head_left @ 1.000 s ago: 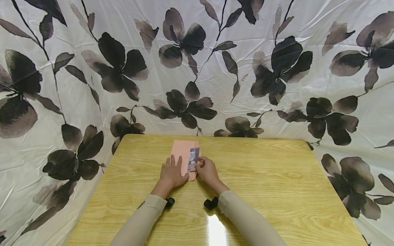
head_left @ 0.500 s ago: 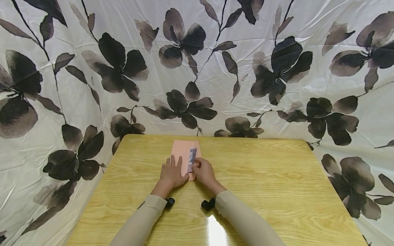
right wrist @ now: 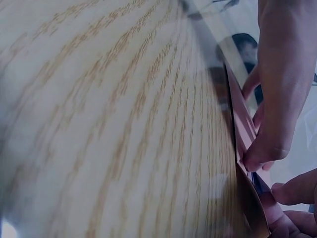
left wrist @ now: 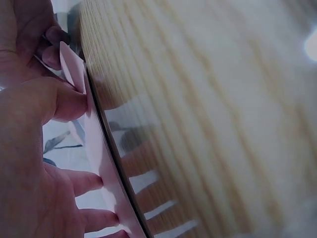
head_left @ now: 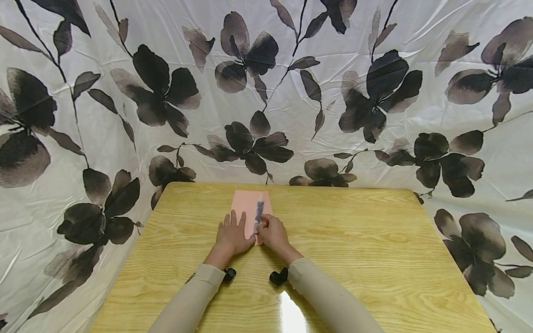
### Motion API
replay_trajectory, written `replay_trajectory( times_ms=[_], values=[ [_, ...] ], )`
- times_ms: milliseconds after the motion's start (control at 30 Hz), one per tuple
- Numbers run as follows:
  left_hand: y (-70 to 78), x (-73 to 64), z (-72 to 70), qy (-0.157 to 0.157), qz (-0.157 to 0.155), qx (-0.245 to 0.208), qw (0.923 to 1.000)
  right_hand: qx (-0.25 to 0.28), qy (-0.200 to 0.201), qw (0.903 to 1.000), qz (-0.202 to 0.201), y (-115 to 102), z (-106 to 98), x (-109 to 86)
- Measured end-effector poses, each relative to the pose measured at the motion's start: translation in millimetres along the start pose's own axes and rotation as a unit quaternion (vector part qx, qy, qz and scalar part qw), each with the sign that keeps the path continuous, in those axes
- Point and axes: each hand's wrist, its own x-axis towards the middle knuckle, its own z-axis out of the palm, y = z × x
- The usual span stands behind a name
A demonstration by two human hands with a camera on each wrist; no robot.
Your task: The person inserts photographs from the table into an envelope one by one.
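Note:
A pink envelope [head_left: 244,202] lies upright on the wooden table, its flap side to the right. My left hand [head_left: 234,237] rests on it with fingers spread, the thumb near its lower end. A grey-blue printed banknote [head_left: 258,211] shows as a narrow strip along the envelope's opening; its left part is hidden inside. My right hand [head_left: 275,233] pinches the banknote by its right edge, near the lower end. In the right wrist view, the banknote [right wrist: 257,181] runs into the gap between the pink layers. The left wrist view has the left thumb pressing the envelope [left wrist: 105,153].
The wood-grain table [head_left: 354,240] extends to both sides, with a bright light reflection [head_left: 293,310] near the front. A white curtain [head_left: 308,152] with dark flowers hangs behind the table's far edge. Black wrist cameras [head_left: 279,276] sit at both cuffs.
My right hand has moved left with the banknote, and the visible strip of the banknote has narrowed as it slid into the envelope. The left hand has stayed in place.

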Motion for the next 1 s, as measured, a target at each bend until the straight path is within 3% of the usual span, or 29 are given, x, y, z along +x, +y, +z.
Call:
replay_trajectory(
  times_ms=[333, 667, 1000],
  values=[
    [-0.1, -1.1, -1.3, 0.003, 0.001, 0.003, 1.0, -0.019, 0.009, 0.9998, 0.0, -3.8, 1.9, -1.8],
    [1.4, -1.7, -2.4, 0.008, 0.001, 0.002, 1.0, 0.02, 0.016, 0.9996, 0.008, -2.4, 2.2, -3.8],
    [0.9, -1.5, -1.9, 0.012, 0.002, 0.0, 0.9999, -0.012, 0.031, 0.9994, -0.01, -2.7, 5.7, -2.9]
  ],
)
